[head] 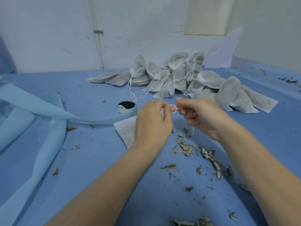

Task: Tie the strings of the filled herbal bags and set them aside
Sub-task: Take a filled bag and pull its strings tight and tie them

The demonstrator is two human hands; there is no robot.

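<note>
Herbal bag: under left hand, mostly hidden, axis unclear | string: small loop between hands, pinched by left and right hand.

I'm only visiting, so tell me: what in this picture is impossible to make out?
- Bag being tied, head view: the left hand hides most of it; only a white corner shows.
- String loop: too thin to tell if a knot is formed.
- Small round tin: label too small to read.
- Bag pile: bags overlap, so no count.
- Right hand: fingertips curl out of sight.
</note>
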